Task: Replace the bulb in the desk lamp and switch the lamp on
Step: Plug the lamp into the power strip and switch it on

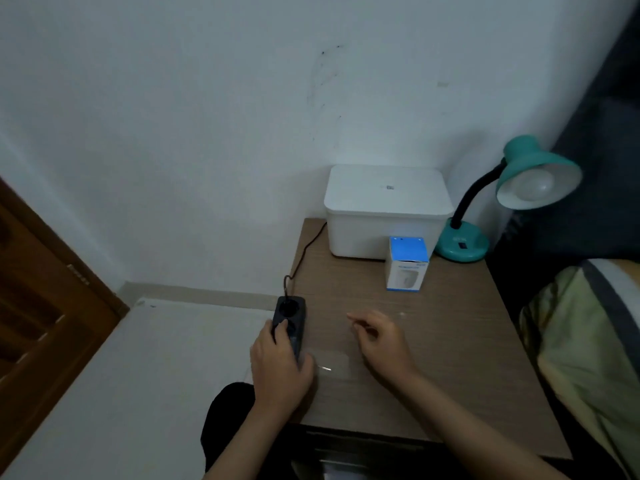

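Left hand (277, 365) grips power strip (290, 320); right hand (381, 337) loose, empty; bulb box (407, 265) text illegible

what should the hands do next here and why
Probably take the right hand to the lamp and unscrew its bulb. The bulb looks unlit, the right hand is empty, the bulb box looks closed, and the left hand rests on the power strip.

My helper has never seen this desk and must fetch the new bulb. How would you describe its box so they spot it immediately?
Start at the wooden desk against the wall, where a big white bin sits at the back. The bulb box stands upright just in front of that bin, left of the teal lamp. It is the only small carton there, blue on top with a white front.
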A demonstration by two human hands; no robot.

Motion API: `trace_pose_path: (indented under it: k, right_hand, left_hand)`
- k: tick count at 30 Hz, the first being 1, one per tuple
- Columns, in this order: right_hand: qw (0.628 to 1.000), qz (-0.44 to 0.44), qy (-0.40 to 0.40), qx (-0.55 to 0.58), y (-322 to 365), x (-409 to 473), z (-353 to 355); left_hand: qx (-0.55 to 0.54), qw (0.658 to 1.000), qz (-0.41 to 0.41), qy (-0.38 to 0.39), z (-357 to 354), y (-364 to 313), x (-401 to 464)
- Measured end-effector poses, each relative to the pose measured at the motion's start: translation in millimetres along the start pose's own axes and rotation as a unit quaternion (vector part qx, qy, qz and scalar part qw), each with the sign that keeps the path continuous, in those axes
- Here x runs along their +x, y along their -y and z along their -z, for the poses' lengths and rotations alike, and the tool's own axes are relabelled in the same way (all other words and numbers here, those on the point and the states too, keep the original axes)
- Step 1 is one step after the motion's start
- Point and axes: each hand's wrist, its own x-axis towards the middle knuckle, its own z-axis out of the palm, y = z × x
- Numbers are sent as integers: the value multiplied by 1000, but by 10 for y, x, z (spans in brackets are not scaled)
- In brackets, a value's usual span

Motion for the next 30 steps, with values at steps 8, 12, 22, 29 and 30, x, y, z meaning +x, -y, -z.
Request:
trace_pose_path:
  k: [8,12,22,29,30]
  right_hand:
    - [976,-67,-198,-68,-722,-10,985]
    - [962,-83,-239,-99,-1041,293,1359]
    - [964,-89,-227,-101,-1625,990,1695]
    - [969,-80,-156,-173,-1785,1263,1730]
    - [971,-81,-147,-172,-1809,1279,1721]
  left_hand:
    - [-181,971,-154,33,-542,-1199,-117]
    - [-197,948,-231,98,-1037,-1713,178]
    - [-174,932,-286,140,-1928,-2414,1156]
    - [-60,942,-295,147,-2154,-2480,1326]
    - [-53,944,-293,140,-2173,-2481,1323]
